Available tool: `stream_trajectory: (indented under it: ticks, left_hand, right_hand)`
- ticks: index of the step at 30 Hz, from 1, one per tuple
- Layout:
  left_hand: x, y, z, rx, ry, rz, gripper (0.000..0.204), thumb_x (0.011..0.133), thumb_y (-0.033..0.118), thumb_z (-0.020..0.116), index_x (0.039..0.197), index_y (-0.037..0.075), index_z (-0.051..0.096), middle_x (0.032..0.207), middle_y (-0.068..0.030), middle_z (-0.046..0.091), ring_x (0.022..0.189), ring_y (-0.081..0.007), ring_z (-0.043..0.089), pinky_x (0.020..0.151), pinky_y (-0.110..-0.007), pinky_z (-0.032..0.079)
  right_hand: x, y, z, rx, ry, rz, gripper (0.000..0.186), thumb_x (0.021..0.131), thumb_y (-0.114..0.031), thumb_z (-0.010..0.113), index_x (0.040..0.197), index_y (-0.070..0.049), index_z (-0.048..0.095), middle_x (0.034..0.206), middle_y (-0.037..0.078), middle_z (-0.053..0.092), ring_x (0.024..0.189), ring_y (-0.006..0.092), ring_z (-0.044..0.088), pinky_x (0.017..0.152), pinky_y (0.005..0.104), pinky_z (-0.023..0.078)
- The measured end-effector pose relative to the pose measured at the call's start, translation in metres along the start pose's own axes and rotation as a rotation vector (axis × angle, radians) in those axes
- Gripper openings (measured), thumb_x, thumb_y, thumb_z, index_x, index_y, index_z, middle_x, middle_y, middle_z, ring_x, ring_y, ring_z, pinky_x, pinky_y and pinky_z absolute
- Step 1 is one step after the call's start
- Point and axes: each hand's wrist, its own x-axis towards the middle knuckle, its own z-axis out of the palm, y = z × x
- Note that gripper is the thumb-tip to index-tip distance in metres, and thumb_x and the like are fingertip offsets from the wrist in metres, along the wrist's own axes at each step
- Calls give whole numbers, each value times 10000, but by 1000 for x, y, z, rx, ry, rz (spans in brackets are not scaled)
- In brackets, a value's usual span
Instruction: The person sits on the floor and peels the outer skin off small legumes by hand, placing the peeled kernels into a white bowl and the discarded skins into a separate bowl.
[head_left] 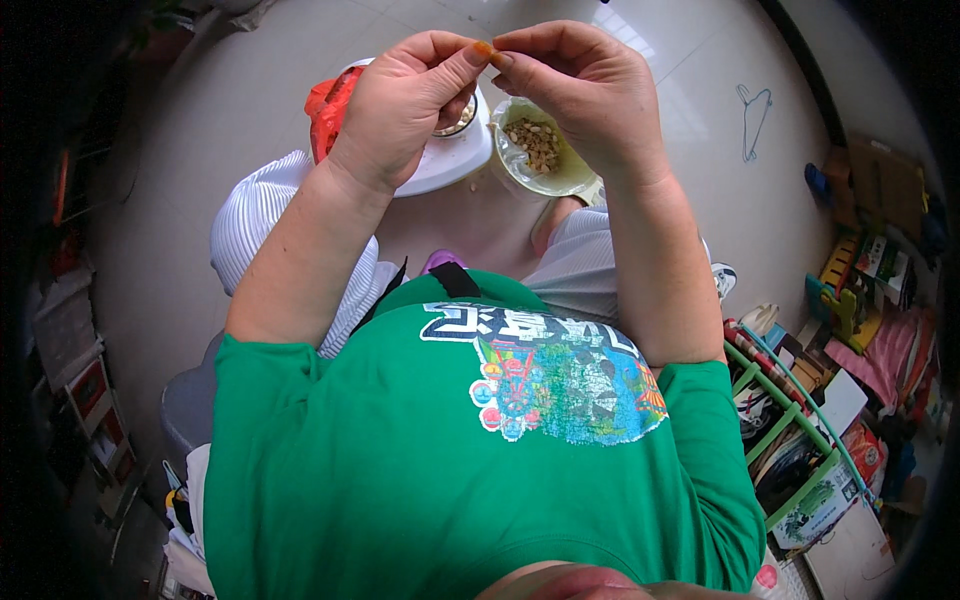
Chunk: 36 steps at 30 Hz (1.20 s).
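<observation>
Both hands are raised in front of me, their thumb and finger tips meeting in a pinch. My left hand (400,105) is closed, and an orange-brown tint shows at its thumb tip. My right hand (600,95) pinches against it from the other side. Whatever lies between the fingertips is too small to name. Partly hidden behind my left hand, a round container (468,124) with pale pieces stands on a white stool (440,172). A red plastic bag (328,112) lies beside it. Below my right hand, a pale green bin (575,181) with a clear liner holds light brown shell-like scraps (536,146).
A blue clothes hanger (752,125) lies on the tiled floor to the right. Farther right stand a green rack (790,440) full of odds and ends and cardboard boxes (885,180). My knees flank the stool and bin. A grey seat (190,405) is at my left.
</observation>
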Motion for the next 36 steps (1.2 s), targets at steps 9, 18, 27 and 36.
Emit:
stream_trajectory:
  ticks: [9, 18, 27, 36]
  left_hand:
    - [-1, 3, 6, -38, 13, 27, 188, 878, 158, 613, 954, -14, 606, 693, -4, 546, 560, -49, 435, 486, -169, 344]
    - [-4, 2, 4, -81, -13, -42, 221, 917, 208, 548, 1001, 8, 593, 725, 14, 528, 587, -32, 415, 502, -150, 323]
    - [-6, 2, 7, -243, -27, -67, 243, 942, 233, 494, 1043, 26, 570, 739, 3, 512, 575, -36, 390, 464, -157, 299]
    - [-7, 2, 7, -216, -17, -61, 242, 937, 237, 507, 1035, 30, 585, 691, 5, 495, 570, -42, 385, 470, -161, 295]
  right_hand:
    - [-2, -4, -2, 8, -25, 18, 167, 833, -55, 614, 973, 31, 646, 879, 110, 663, 807, 160, 661, 739, 264, 545]
    - [0, -5, -2, 44, -44, 26, 176, 848, -68, 584, 981, 32, 640, 863, 101, 660, 778, 144, 654, 735, 260, 538]
    - [3, -1, 2, 159, -41, 37, 202, 839, -109, 637, 990, 25, 629, 857, 91, 654, 776, 135, 643, 711, 248, 534]
    - [2, -1, 3, 62, -37, 35, 208, 824, -130, 676, 959, 24, 639, 842, 86, 656, 754, 131, 645, 688, 239, 534]
